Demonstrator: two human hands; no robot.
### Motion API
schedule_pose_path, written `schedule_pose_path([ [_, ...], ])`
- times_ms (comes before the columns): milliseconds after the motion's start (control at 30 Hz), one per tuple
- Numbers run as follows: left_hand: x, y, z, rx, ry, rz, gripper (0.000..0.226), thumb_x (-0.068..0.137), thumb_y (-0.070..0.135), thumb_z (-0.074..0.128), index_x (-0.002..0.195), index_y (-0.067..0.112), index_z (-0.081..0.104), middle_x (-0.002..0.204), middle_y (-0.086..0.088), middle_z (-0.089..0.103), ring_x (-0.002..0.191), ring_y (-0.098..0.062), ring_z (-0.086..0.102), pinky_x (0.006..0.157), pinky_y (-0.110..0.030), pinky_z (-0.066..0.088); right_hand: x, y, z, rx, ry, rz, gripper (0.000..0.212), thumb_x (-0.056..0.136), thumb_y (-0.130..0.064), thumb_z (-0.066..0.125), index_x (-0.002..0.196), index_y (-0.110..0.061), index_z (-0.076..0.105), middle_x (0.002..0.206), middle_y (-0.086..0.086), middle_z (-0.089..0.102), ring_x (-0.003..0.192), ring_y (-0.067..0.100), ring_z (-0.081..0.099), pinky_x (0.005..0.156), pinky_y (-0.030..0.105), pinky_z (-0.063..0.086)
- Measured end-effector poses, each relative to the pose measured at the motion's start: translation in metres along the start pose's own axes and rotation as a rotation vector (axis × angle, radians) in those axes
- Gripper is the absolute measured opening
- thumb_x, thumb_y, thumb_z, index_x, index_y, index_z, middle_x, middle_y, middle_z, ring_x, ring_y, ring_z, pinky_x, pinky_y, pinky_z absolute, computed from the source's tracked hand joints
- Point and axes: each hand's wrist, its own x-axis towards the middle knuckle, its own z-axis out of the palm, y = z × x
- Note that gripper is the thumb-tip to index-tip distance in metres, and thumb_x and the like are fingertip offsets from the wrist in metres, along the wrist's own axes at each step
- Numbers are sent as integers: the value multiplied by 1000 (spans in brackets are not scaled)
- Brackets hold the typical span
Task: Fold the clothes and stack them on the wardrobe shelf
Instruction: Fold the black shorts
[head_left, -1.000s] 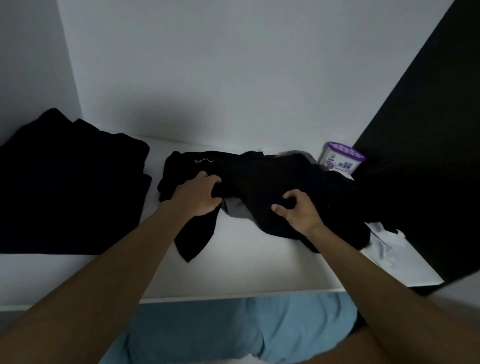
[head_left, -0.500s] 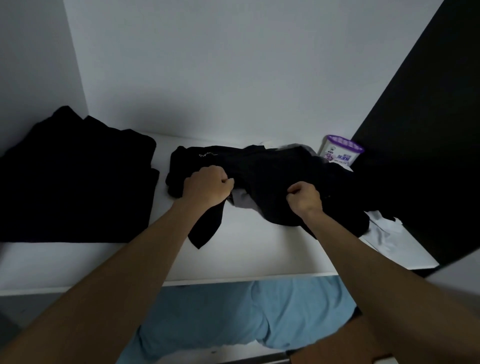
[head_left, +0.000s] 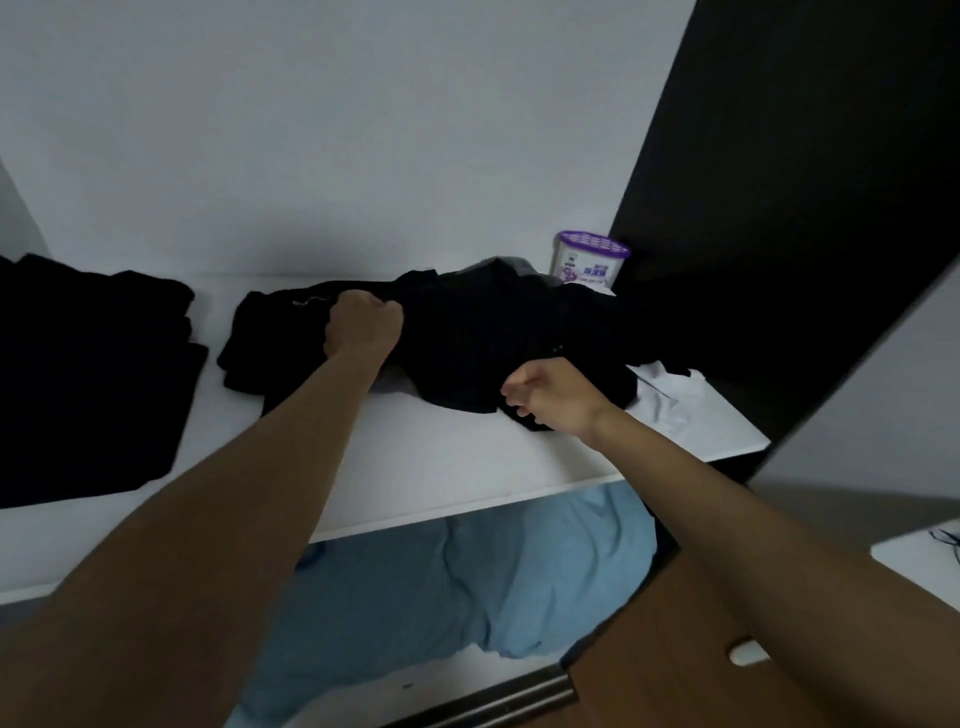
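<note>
Black garment (head_left: 467, 338) gripped at both ends on white wardrobe shelf (head_left: 441, 467).

Head view only: loose and unfolded, spread across shelf middle, between folded dark pile (head_left: 93, 374) at shelf's left end and purple-lidded tub (head_left: 589, 262) at back right. Left hand (head_left: 363, 325) clenched into cloth near garment's left end. Right hand (head_left: 550, 397) curled round hem at garment's front right edge. White cloth (head_left: 670, 395) lying partly under garment toward shelf's right end; grey fabric (head_left: 511, 266) showing behind it. Risks judged: pull could drag white cloth off shelf front; snagged folds could tip tub; uneven grips could twist fold and spoil stacking beside pile.
</note>
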Motion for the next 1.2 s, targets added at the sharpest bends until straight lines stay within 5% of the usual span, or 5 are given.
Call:
schedule_pose_path([
  [200,-64,43,-11,-422,177,206,18,95,22,56,80,13,61,78,-3,62,75,-16,61,79,-41,57,-31,17,-32,352,-168,117,36,96,-27,59,111,5,66,89,3,74,82,19,70,70,26,57],
  [533,-246,10,-42,-902,-493,198,17,85,13,67,79,9,51,87,-12,53,82,-22,56,72,-34,50,-47,0,-19,1438,-654,186,68,91,-64,46,134,-14,60,130,15,64,125,35,56,100,47,49],
  [767,-289,-61,-72,-889,-396,-332,56,90,61,52,120,17,70,101,-2,72,88,-15,63,77,-26,48,-115,-15,8,1332,-589,74,44,86,-4,54,128,3,60,119,18,65,110,29,62,104,40,49],
  [1000,-323,-67,-71,-796,-226,-543,22,92,25,66,106,11,74,102,-9,77,84,-20,75,66,-28,59,-208,72,76,1256,-699,305,38,84,6,48,112,-6,71,116,11,71,102,22,70,87,34,57],
  [1200,-366,-96,-108,-739,-290,-331,22,93,15,64,112,8,70,95,-9,75,84,-21,72,70,-27,58,-249,132,121,562,-550,433,28,98,-41,55,114,-21,65,92,3,78,87,21,76,75,35,58],
])
